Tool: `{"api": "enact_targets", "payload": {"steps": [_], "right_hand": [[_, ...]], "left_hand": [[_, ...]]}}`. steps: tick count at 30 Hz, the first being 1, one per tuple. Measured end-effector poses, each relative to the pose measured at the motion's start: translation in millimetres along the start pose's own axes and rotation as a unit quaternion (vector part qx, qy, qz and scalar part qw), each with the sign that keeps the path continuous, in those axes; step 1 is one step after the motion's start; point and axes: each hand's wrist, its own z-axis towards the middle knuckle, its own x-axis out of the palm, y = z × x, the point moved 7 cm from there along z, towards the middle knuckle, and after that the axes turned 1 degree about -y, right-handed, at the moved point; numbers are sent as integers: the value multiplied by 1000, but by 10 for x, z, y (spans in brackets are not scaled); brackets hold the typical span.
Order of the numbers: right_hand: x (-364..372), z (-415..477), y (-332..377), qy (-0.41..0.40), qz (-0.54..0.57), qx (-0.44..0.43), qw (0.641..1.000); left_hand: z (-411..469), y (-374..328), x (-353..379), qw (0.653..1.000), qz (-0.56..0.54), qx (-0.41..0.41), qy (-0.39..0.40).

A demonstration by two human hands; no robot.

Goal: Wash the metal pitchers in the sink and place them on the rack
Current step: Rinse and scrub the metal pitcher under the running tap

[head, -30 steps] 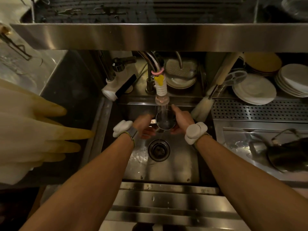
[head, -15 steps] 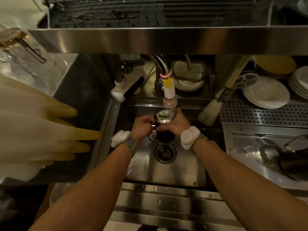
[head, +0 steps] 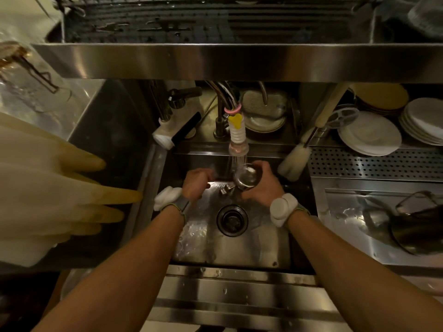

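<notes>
Dim kitchen wash stn, all stainless: a steel sink [head: 239, 250] w/ a round drain [head: 232, 220] in the middle, and a wire rack [head: 215, 20] on a steel-edged shelf overhead. The tap nozzle [head: 236, 134], white ribbed w/ a yellow clip, hangs over the back of the sink & water runs from it.

The person's right hand [head: 265, 188] is wrapped round a small metal pitcher [head: 248, 178], fingers curled over its far side. It holds the pitcher tilted right under the stream, above the sink floor just behind the drain. Water hits the pitcher's mouth. The left hand [head: 195, 180] is apart from the pitcher, to its left, fingers curled into a loose fist; can't tell if it holds anything. A small metal piece sits btwn the two hands at the pitcher's lower left, too blurred to identify. Both wrists carry white pods on grey bands [head: 282, 209].

Left of the sink, pale rubber gloves [head: 48, 188] hang close to the camera, fingertips pointing twd the sink. Right of the sink is a perforated steel surface [head: 374, 161] w/ stacks of white plates [head: 370, 134] behind it. A white bottle brush [head: 295, 161] leans at the sink's back-right corner. Lower right, a dark pot [head: 417, 232] w/ a wire handle lies in a shallow steel tray [head: 347, 212].
</notes>
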Motion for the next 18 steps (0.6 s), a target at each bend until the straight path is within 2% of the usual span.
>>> {"api": "enact_targets", "payload": {"steps": [3,5,7,11,15,18], "right_hand": [[12,0,42,-3,1,2,1000],[106,-22,104,2,-14,-4,1000],[129,-30,94,-6,-14,-4,1000],[94,-20,44,28,-28,1,999],[98,67,-71,40,16,74,996],[157,136,-142,44,53,98,993]], "left_hand": [[-78,148,38,996,7,-87,29],[-112,238,138,985,-16,-148,93],[-143,233,259,973,-67,-162,150],[-100,116,316,975,-168,-96,106],[-41,18,252,988,-143,-3,54],[-83,-123,286,989,-118,46,75]]}}
